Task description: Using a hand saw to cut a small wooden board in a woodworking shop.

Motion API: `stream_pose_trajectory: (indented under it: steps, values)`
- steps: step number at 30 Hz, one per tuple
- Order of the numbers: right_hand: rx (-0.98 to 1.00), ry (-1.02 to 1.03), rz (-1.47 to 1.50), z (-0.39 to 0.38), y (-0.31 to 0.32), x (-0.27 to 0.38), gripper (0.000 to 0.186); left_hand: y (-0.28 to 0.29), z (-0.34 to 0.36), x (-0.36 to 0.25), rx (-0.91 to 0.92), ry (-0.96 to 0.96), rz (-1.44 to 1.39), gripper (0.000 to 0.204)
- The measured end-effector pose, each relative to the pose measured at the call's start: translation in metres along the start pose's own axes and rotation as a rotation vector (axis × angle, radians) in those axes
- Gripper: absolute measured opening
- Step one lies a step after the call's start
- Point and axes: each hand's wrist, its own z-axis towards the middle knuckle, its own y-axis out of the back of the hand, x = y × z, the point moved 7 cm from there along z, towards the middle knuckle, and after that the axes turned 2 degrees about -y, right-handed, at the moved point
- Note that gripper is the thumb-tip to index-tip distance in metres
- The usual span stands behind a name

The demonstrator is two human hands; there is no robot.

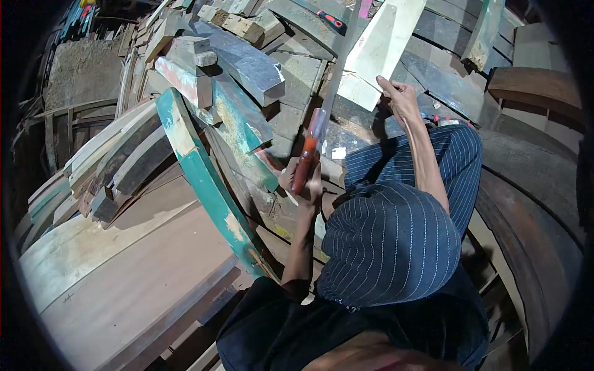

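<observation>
My left hand (304, 179) is wrapped round the red see-through handle (301, 168) of a hand tool. Its upper end is clear, and a long narrow grey blade-like strip (339, 62) lines up beyond it; I cannot make out the tool's exact kind. At the right edge of a pale wooden board (377, 46), my right hand (399, 99) has its index finger reaching onto the wood, the other fingers bent around the edge. A thin dark line crosses the board near that fingertip. Dark pinstriped cloth (393, 241) bulges up between my arms, matching my trousers (458, 148).
Grey timber blocks (247, 68) are heaped at the left. A curved green-painted plank (204, 176) leans beside my left arm, with stacked curved pieces (130, 154) further left. A red-and-black handle (332, 22) lies at the top. Brown curved timber (532, 86) stands at the right.
</observation>
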Motion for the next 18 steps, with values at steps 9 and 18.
stream_pose_trajectory:
  steps: [9, 18]
  values:
    - [-0.02, 0.064, -0.173, -0.001, 0.009, -0.01, 0.035, -0.026, 0.022, 0.002, -0.04, -0.237, 0.018, 0.022]
    - [-0.024, -0.024, -0.182, -0.003, 0.015, -0.007, 0.03, -0.004, -0.021, 0.012, 0.074, 0.035, 0.047, 0.021]
